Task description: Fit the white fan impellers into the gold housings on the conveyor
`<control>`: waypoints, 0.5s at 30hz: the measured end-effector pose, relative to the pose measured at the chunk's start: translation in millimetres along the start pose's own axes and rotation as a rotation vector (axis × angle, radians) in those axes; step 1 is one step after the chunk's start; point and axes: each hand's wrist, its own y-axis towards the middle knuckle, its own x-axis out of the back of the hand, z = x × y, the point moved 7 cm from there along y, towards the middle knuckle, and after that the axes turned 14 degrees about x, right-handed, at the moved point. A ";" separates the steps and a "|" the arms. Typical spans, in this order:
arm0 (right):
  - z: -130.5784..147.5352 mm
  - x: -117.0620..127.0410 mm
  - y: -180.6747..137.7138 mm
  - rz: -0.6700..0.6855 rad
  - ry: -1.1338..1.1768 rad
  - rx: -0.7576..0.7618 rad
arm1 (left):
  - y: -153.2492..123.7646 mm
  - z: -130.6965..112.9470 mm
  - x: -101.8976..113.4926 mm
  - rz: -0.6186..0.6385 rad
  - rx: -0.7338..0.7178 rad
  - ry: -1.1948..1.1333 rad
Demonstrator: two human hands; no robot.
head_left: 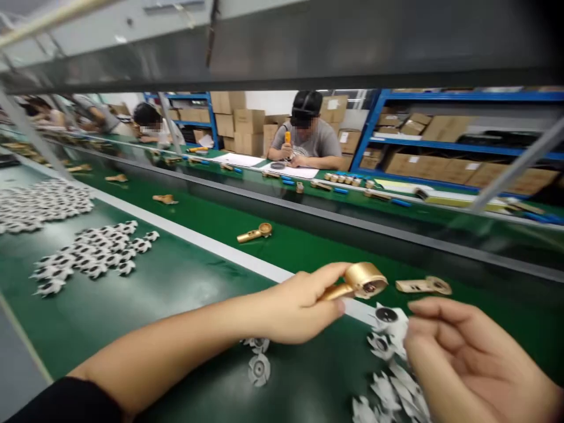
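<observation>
My left hand (304,302) grips a gold-coloured handle-shaped housing (365,279) by its handle. The round hollow head of the housing points right, and dark inner parts show in its opening. On the right, my right hand (467,352) has its fingers curled, thumb against forefinger. A white bladed fan wheel (388,316) with a black centre sits at those fingertips and appears pinched there, though the contact is partly hidden. More white fan wheels (388,393) lie on the green bench below, beside the right hand.
Gold housings (255,233) lie spaced along the green belt (211,226), one (423,286) just beyond my hands. White fan wheels (97,252) spread over the bench at left. Across the line a person (308,138) works with an orange tool. A grey beam (282,50) crosses overhead.
</observation>
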 end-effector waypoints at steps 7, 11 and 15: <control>38.5 6.7 16.2 0.053 -0.221 -0.055 | 4.0 -0.2 -18.8 -0.007 0.002 0.108; 42.0 7.4 15.4 0.048 -0.342 -0.007 | 2.8 0.0 -22.2 -0.039 -0.006 0.168; 38.0 2.7 14.5 0.056 -0.297 -0.049 | 0.5 -4.6 -24.4 -0.048 -0.051 0.203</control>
